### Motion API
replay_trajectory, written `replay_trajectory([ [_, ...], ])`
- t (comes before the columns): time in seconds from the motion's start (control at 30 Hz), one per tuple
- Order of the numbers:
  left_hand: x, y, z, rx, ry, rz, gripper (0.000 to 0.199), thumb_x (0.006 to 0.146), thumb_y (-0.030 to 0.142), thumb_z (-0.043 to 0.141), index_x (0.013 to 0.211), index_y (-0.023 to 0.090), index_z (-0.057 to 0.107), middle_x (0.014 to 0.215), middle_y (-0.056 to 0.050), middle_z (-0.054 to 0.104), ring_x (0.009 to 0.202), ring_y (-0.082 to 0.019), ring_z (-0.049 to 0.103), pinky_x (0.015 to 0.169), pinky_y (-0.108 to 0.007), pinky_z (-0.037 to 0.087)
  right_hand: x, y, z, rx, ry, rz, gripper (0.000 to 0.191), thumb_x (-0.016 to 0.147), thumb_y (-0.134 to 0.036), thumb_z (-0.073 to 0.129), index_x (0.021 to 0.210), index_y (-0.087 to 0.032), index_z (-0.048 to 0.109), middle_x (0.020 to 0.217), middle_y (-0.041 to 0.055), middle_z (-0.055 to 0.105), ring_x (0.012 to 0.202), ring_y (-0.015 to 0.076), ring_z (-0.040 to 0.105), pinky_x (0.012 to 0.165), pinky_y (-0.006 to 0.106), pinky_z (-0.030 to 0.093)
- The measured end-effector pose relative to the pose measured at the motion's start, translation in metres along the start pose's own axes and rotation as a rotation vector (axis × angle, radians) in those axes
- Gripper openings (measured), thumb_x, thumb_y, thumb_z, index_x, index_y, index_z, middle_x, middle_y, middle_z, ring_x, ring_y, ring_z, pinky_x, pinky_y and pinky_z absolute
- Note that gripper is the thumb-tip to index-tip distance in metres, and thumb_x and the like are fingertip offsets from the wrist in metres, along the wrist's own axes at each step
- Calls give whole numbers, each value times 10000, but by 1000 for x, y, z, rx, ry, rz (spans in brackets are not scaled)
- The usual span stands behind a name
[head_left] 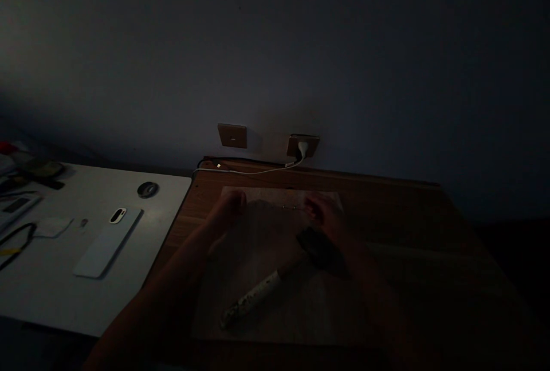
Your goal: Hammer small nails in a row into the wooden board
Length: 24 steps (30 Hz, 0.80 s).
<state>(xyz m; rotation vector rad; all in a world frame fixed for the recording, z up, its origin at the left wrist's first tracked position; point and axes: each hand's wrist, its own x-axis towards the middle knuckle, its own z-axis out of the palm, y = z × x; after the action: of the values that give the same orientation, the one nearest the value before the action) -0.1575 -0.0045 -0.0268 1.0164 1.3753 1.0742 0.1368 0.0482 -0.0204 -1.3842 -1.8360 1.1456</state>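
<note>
The scene is very dark. My left hand (232, 206) is closed near the far left corner of a pale board (262, 245). Across from it, my right hand (321, 212) is closed in a pinch near the far right corner. A thin strand with small shiny spots (289, 208), like beads, stretches between the two hands; its ends are hidden in the fingers and its left part is faint. Below the hands lies a tool with a dark, broad head (320, 249) and a worn, white-wrapped handle (253, 296). The right forearm partly covers the head, so its kind is unclear.
A brown wooden table (399, 216) carries the board. To the left, a white table (51, 296) holds a phone (107, 244), a roll of tape (148, 189) and several dim items. A white plug (303, 149) sits in a wall socket, with cables along the table's back edge.
</note>
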Motion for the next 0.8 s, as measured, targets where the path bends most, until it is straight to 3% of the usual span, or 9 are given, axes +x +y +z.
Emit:
replay_trajectory([
  [0.13, 1, 2, 4, 487, -48, 228, 131, 790, 253, 677, 901, 184, 688, 769, -14, 626, 706, -163, 579, 674, -268, 443, 5, -8, 5, -304, -76, 14, 254, 893, -471, 628, 836, -224, 611, 683, 23, 639, 690, 205, 615, 658, 298, 430],
  [0.23, -1, 10, 5, 991, -169, 418, 159, 894, 141, 534, 924, 183, 685, 894, -79, 673, 816, -203, 637, 752, -302, 472, 8, -16, 2, -461, -178, -21, 133, 918, -333, 632, 846, -222, 636, 817, 81, 714, 839, 243, 663, 781, 325, 430],
  [0.37, 2, 21, 7, 1278, -256, 513, 195, 929, 92, 494, 991, 167, 663, 947, -128, 680, 864, -256, 652, 736, -334, 481, 14, -28, -4, -475, -257, -97, 45, 906, -255, 606, 884, -223, 629, 853, 78, 712, 852, 242, 663, 811, 332, 425],
  [0.43, 5, 24, 8, 1318, -283, 536, 163, 938, 121, 510, 1016, 158, 648, 969, -147, 682, 868, -274, 652, 724, -347, 484, 15, -34, -6, -410, -235, -121, 87, 931, -302, 547, 914, -231, 594, 827, 46, 681, 795, 210, 643, 758, 311, 443],
  [0.6, 10, 23, 7, 1259, -336, 516, 157, 939, 125, 483, 976, 173, 628, 938, -127, 690, 807, -235, 646, 734, -320, 482, 14, -38, 0, -238, -172, -86, 344, 997, -358, 162, 840, -254, 450, 613, -42, 489, 478, 138, 463, 481, 241, 404],
  [0.7, 11, 28, 6, 1147, -298, 459, 103, 910, 158, 513, 920, 190, 611, 840, -84, 671, 733, -205, 617, 699, -295, 449, 18, -33, 8, -258, -181, -55, 335, 982, -374, 216, 790, -244, 458, 637, -19, 550, 515, 136, 520, 488, 232, 412],
  [0.8, 14, 36, 8, 699, -170, 315, 70, 846, 242, 558, 784, 208, 556, 694, -11, 562, 636, -161, 528, 635, -264, 397, 22, -29, 15, -389, -219, -49, 242, 953, -351, 421, 798, -219, 552, 760, 32, 668, 687, 170, 628, 616, 253, 445],
])
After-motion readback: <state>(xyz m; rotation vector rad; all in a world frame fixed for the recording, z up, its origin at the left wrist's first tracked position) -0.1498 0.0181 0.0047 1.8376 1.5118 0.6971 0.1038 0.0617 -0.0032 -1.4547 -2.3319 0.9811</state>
